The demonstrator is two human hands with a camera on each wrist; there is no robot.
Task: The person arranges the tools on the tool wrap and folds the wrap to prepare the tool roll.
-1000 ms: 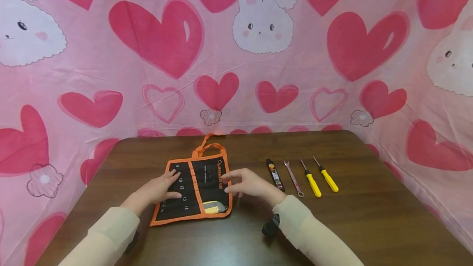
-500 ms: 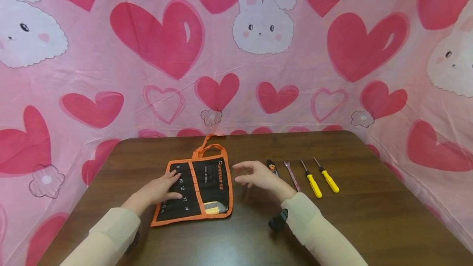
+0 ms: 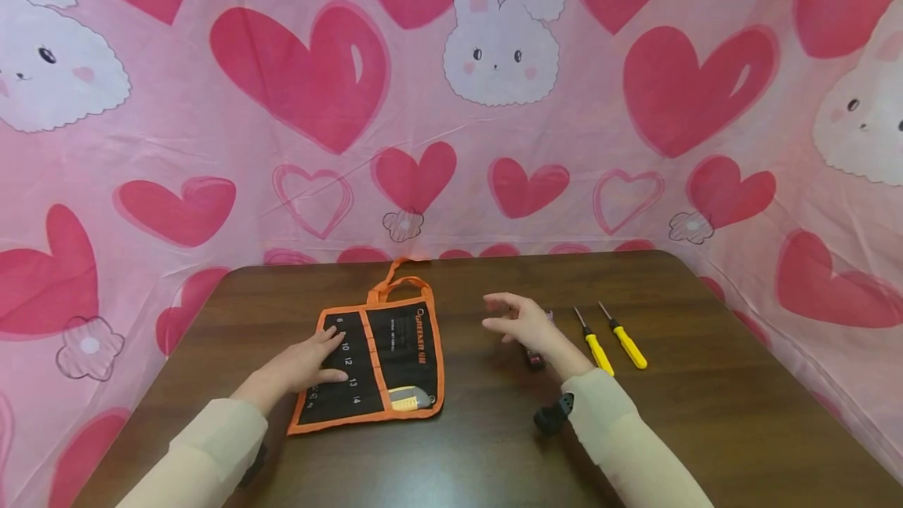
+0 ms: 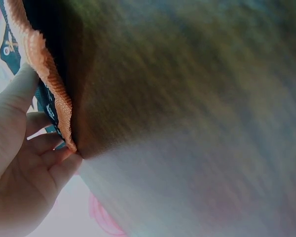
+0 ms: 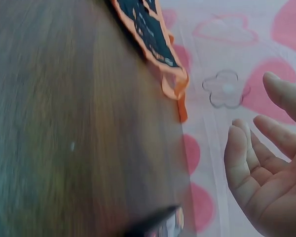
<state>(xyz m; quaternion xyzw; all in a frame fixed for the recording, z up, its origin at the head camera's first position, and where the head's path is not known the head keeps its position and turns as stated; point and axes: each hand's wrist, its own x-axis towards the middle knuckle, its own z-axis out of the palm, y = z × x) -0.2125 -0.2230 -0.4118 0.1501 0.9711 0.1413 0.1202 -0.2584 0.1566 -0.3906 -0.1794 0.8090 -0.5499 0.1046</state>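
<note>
My left hand [image 3: 299, 367] rests on the left part of a black tool pouch [image 3: 405, 335] with orange trim, its fingers spread over the printed sizes. In the left wrist view the fingers lie along the pouch's orange edge [image 4: 61, 106]. A yellow and grey utility knife [image 3: 409, 398] sits in the pouch's lower right pocket. Right of the pouch, my right hand [image 3: 525, 328] hovers with loosely bent fingers and holds nothing. It partly hides a narrow black printed case [image 3: 534, 359] and most of a wrench [image 3: 549, 315]. The case's dark tip [image 5: 160, 219] looks blurred in the right wrist view.
Two screwdrivers with yellow handles, one nearer [image 3: 598, 353] and one farther right [image 3: 629, 347], lie right of my right hand. The brown wooden table [image 3: 423, 461] meets a pink heart-patterned cloth [image 3: 282, 124] behind. An orange strap [image 3: 395, 279] extends from the pouch's far edge.
My right hand has moved right, from over the pouch's right side to above the black case and wrench, covering much of them. The left hand stays on the pouch.
</note>
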